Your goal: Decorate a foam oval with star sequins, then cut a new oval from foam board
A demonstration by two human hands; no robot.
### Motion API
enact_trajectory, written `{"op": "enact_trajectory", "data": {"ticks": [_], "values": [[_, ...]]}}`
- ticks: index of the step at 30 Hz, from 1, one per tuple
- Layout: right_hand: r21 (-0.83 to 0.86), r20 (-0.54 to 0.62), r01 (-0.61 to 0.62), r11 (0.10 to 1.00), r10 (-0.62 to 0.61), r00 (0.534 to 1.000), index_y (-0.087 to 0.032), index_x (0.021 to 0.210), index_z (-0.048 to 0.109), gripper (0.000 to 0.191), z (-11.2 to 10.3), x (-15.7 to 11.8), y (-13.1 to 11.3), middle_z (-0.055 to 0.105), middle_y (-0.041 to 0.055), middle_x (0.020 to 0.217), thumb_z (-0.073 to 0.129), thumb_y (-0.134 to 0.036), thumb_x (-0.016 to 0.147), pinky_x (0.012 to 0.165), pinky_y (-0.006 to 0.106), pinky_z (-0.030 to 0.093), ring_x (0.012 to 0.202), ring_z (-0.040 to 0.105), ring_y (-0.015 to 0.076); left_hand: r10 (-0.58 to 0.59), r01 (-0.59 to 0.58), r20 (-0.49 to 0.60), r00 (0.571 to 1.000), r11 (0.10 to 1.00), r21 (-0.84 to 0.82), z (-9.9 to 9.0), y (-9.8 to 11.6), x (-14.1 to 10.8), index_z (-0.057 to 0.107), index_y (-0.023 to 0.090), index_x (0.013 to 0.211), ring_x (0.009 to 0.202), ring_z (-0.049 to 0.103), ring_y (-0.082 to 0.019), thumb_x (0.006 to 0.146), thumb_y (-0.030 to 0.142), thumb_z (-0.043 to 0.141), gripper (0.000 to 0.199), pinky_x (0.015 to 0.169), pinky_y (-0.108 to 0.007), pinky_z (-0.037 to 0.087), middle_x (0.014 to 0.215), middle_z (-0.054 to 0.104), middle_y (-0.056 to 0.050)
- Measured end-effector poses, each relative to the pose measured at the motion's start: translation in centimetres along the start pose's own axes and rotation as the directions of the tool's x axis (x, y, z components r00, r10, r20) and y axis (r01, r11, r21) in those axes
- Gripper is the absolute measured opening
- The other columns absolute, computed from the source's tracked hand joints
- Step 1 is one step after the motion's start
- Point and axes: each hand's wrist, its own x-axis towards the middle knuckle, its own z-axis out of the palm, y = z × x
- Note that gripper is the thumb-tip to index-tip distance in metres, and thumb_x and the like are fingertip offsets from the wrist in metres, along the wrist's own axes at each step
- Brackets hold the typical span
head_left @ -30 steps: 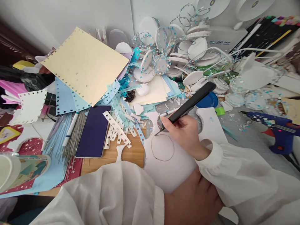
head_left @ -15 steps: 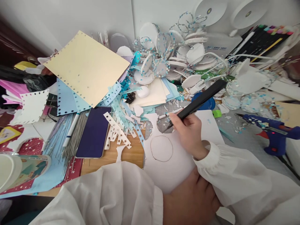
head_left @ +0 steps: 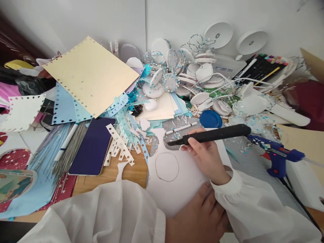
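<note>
You work at a wooden table with a grey mat over its right part; a pale wall rises behind, and two round white dishes stand out against it at the upper right; one white board lies in front of you, partly on the mat, with one circle drawn on it and curved bites out of its far edge.

Your right hand is closed around one black knife, its tip pointing left above the circle, over a bite in the board; whether the tip touches anything, you cannot tell; your left hand lies flat on the board's near part, its fingers stretched out and holding nothing.

Beyond the board you have one white pen and one blue lid; to the right, one blue glue gun; to the left, one phone, one white marker and one large yellow sheet; the white discs heaped at the back overlap too much to count.
</note>
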Motion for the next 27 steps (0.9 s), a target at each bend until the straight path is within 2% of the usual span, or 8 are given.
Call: {"op": "enact_trajectory", "data": {"ticks": [2,4,8,13,27], "values": [[-0.065,0.036,0.017,0.998,-0.014,0.999,-0.023,0.083,0.056,0.021,0.1,-0.1,0.1,0.056,-0.0045,0.071,0.070,-0.037,0.077,0.055,0.027,0.051,0.054,0.054,0.0098,-0.005,0.006,-0.008,1.000,1.000,0.005,0.2,0.1,0.0,0.052,0.020,0.131,0.125,0.048,-0.024,0.092,0.025,0.036,0.043,0.111,-0.053,0.029,0.136,0.054,-0.007],[-0.155,0.067,0.038,0.987,-0.028,0.997,-0.021,0.073,0.053,0.023,0.2,-0.2,0.0,0.053,-0.0065,0.056,0.070,-0.035,0.077,0.048,0.025,0.045,0.045,0.050,0.0090,-0.015,0.015,-0.012,1.000,1.000,0.006,0.3,0.2,-0.1,0.052,0.020,0.131,0.127,0.047,-0.024,0.092,0.025,0.035,0.043,0.113,-0.053,0.026,0.136,0.053,-0.006],[-0.255,0.089,0.035,0.966,-0.012,0.996,-0.021,0.059,0.042,0.037,0.5,-0.3,-0.2,0.049,-0.0080,0.041,0.070,-0.037,0.078,0.043,0.023,0.037,0.038,0.048,0.0087,-0.040,0.040,-0.010,0.999,0.999,0.001,0.1,0.2,-0.1,0.053,0.019,0.130,0.129,0.045,-0.025,0.092,0.022,0.033,0.043,0.115,-0.055,0.020,0.136,0.054,-0.005],[-0.222,0.072,-0.031,0.975,0.048,0.996,-0.022,0.059,0.040,0.039,1.1,-0.1,-0.5,0.050,-0.0084,0.040,0.070,-0.040,0.077,0.040,0.022,0.037,0.036,0.051,0.0093,-0.031,0.031,-0.004,1.000,1.000,-0.002,-0.2,0.1,0.0,0.054,0.019,0.129,0.128,0.046,-0.024,0.093,0.023,0.033,0.043,0.115,-0.055,0.021,0.135,0.055,-0.006],[-0.244,0.104,-0.005,0.970,0.031,0.994,-0.023,0.058,0.037,0.040,1.4,-0.1,-0.8,0.050,-0.0083,0.041,0.069,-0.038,0.076,0.041,0.023,0.042,0.037,0.050,0.0093,-0.007,0.007,0.021,1.000,1.000,0.006,-0.3,0.0,0.0,0.054,0.021,0.129,0.128,0.046,-0.025,0.091,0.024,0.035,0.042,0.114,-0.054,0.026,0.135,0.055,-0.005]]}}
